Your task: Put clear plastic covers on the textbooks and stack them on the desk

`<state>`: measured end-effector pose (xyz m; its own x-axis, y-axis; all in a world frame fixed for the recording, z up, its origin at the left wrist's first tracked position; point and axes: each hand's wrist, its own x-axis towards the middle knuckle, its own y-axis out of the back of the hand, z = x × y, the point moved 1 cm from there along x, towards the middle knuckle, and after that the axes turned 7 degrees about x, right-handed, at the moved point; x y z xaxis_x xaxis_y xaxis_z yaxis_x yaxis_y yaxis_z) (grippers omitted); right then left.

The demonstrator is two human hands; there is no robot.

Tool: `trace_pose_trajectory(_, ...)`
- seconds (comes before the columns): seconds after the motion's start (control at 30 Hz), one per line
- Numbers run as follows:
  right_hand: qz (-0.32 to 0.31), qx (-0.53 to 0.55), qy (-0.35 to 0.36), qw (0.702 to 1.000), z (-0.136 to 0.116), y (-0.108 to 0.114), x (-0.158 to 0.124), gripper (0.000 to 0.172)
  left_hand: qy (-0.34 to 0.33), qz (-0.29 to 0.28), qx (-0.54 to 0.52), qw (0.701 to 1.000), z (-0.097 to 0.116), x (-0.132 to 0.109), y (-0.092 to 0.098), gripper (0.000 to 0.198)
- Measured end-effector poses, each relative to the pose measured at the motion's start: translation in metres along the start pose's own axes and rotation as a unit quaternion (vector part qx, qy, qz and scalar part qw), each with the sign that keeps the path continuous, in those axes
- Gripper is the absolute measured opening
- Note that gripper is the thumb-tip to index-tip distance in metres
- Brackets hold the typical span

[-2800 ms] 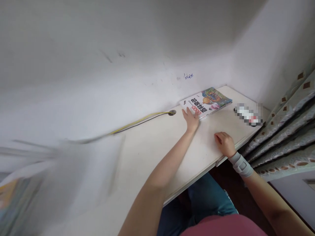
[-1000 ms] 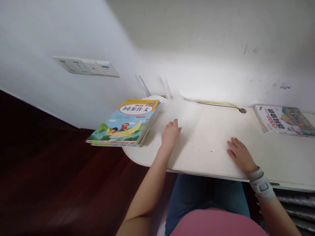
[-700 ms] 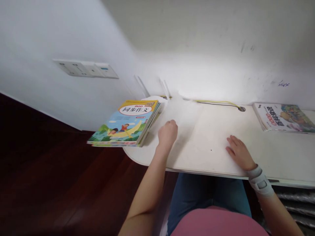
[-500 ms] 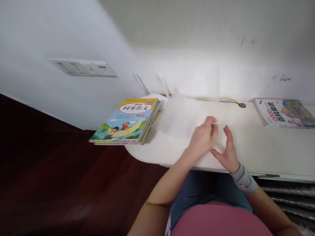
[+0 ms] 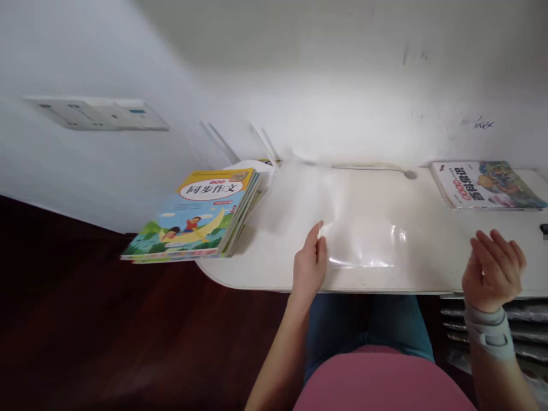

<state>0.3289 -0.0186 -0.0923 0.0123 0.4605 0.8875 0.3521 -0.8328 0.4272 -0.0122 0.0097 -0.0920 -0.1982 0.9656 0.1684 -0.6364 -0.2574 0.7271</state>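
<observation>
Pinching the near edge of a clear plastic sheet [image 5: 363,228], the left hand [image 5: 309,268] is closed to thumb and forefinger just behind the front of the white desk [image 5: 428,274]. The sheet lies flat and glossy on the desktop, spreading forward and to the right of that hand, with its far edges hard to make out. The right hand [image 5: 492,271] touches nothing visible – it is raised and loosely open, fingers curved, with a grey wrist brace [image 5: 489,337] just below it. Forward of the right hand lies a picture book [image 5: 486,185]. Left of the left hand, a stack of workbooks [image 5: 192,214] overhangs the desk's rounded corner, below a white wall socket panel [image 5: 96,113]
</observation>
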Motion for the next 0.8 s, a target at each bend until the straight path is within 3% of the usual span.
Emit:
trace_pose_trajectory(0.13,-0.198,0.039,0.042,0.979,0.002,0.002,-0.036,0.031,0.053,-0.106,0.206,0.971,-0.028,-0.006,-0.006,0.044)
trace_pose_trajectory(0.2,-0.277,0.062,0.041,0.958,0.005,-0.002,-0.056,0.033,0.074,-0.131,0.271,0.951,-0.033,-0.009,-0.005,0.045)
trace_pose_trajectory(0.33,-0.322,0.095,0.033,0.941,0.008,-0.006,-0.075,0.034,0.088,-0.153,0.328,0.928,-0.031,-0.012,-0.003,0.046)
trace_pose_trajectory(0.47,-0.326,0.087,0.045,0.94,0.007,-0.003,-0.071,0.036,0.087,-0.17,0.339,0.921,-0.029,-0.011,0.001,0.048)
trace_pose_trajectory(0.57,-0.321,0.077,0.051,0.942,0.009,-0.003,-0.066,0.04,0.065,-0.108,0.34,0.932,-0.033,0.002,0.02,0.048)
trace_pose_trajectory(0.63,-0.313,0.073,0.055,0.945,0.013,-0.007,-0.065,0.042,0.028,-0.018,0.35,0.936,-0.038,0.021,0.045,0.047)
trace_pose_trajectory(0.73,-0.333,0.057,0.064,0.939,0.018,-0.018,-0.067,0.048,0.002,0.095,0.384,0.918,-0.052,0.06,0.085,0.047)
trace_pose_trajectory(0.8,-0.354,0.033,0.068,0.932,0.022,-0.023,-0.071,0.053,0.037,0.101,0.407,0.907,-0.066,0.086,0.103,0.049)
